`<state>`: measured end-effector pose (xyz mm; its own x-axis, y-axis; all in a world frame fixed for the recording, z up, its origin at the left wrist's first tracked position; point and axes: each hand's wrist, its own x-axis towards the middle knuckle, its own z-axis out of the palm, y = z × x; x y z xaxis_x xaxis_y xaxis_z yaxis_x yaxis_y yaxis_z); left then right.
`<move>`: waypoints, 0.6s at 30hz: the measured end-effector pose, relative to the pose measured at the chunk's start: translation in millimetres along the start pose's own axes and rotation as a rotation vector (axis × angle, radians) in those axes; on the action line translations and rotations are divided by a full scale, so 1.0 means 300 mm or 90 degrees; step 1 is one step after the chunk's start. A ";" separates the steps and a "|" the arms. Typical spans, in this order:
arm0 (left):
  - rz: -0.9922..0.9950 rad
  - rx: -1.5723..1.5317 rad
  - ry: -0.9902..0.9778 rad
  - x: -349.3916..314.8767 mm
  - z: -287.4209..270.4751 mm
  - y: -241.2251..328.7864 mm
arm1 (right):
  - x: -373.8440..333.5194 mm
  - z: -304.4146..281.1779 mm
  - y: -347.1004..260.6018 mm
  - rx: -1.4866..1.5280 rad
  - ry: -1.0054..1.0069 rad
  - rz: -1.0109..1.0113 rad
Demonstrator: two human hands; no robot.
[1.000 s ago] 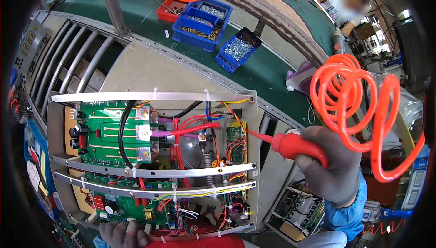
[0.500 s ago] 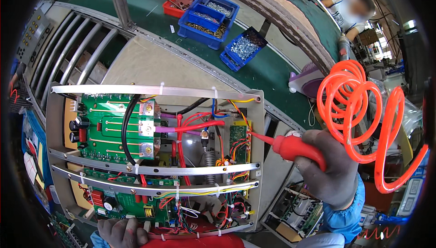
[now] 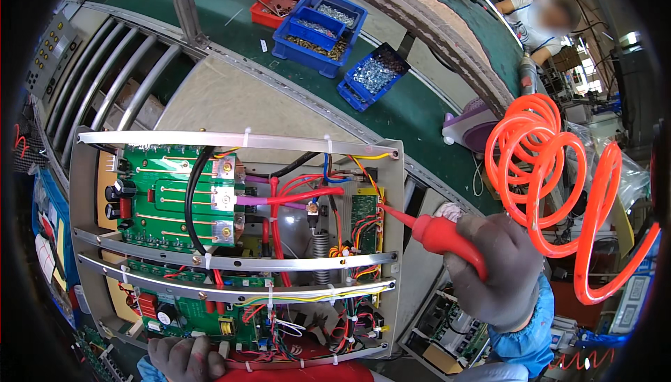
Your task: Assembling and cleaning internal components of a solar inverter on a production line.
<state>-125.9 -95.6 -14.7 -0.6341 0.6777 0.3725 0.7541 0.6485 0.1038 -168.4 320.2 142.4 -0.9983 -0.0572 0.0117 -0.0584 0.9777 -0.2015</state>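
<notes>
Grey glove fabric covered the right hand (image 3: 496,270), whose fingers were closed around a red tapered tool (image 3: 440,234) that looked like a squeeze bottle. Holding it around the thick body seemed sound, since that left the slim nozzle (image 3: 400,215) free and in plain sight. The nozzle pointed left and slightly up, its tip at the right edge of a small green board (image 3: 363,208); whether it touched, I could not tell. Steadiness at the wrist probably mattered most here, with gentle pressure and the tip kept close to that edge, because thin red wires (image 3: 366,222) curved just below and could easily have been snagged. The board stood at the right end of an open metal case (image 3: 87,193), well clear of the large green board (image 3: 178,204) on the left. At the near edge of the case lay the left hand (image 3: 185,359), gloved as well, its fingers curled; I could not tell whether they clasped the rim or only rested there. Bracing the case from that corner would have been a sensible use for it. Farther right, a coiled orange hose (image 3: 593,298) hung beside the right hand, and keeping the elbow and wrist out of its loops seemed wise.
</notes>
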 end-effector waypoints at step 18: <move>-0.017 0.011 -0.013 0.027 -0.008 0.012 | -0.013 0.001 -0.028 -0.005 0.054 0.038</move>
<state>-127.9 -88.7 -9.0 -0.6571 0.6674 0.3505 0.7344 0.6716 0.0979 -164.1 312.1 143.7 -0.9964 0.0186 0.0828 0.0019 0.9804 -0.1969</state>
